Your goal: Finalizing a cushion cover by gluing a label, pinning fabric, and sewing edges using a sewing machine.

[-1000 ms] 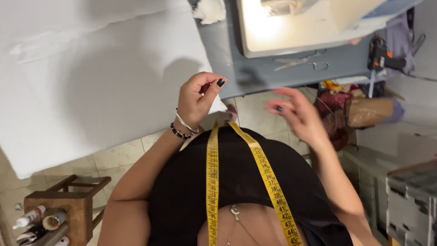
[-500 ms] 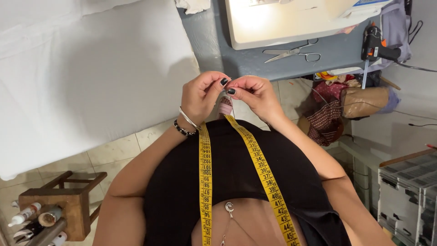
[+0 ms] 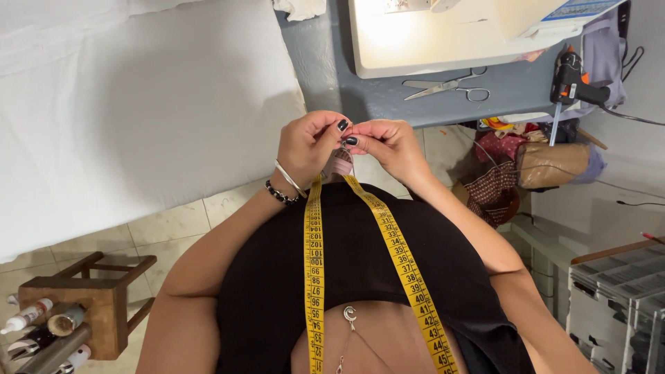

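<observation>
Head view, looking down the person's front. Large white fabric sheet fills the upper left, spread flat over a surface above a pale tiled floor. Grey-blue tabletop runs across the top centre; on it sits a white sewing machine, brightly lit, cut off by the top edge. Silver metal scissors lie flat on the tabletop just below the machine, blades pointing left. Black-and-orange glue gun sits at the table's right end, cord trailing right. Under the table edge on the right, a heap of red patterned fabric scraps beside a brown paper bag. White plastic drawer unit at lower right. Small wooden stool at lower left, with bottles and spools beside it, partly cut off.

Yellow measuring tape hangs round the neck in two strands over a black top.

Left hand, bracelets at the wrist, and right hand meet at centre, just below the table edge. Both are curled narrow, fingertips pinched together and touching. Between them is a small pinkish fabric piece, mostly hidden by the fingers; its exact shape cannot be told. Nothing blocks the hands from above.
</observation>
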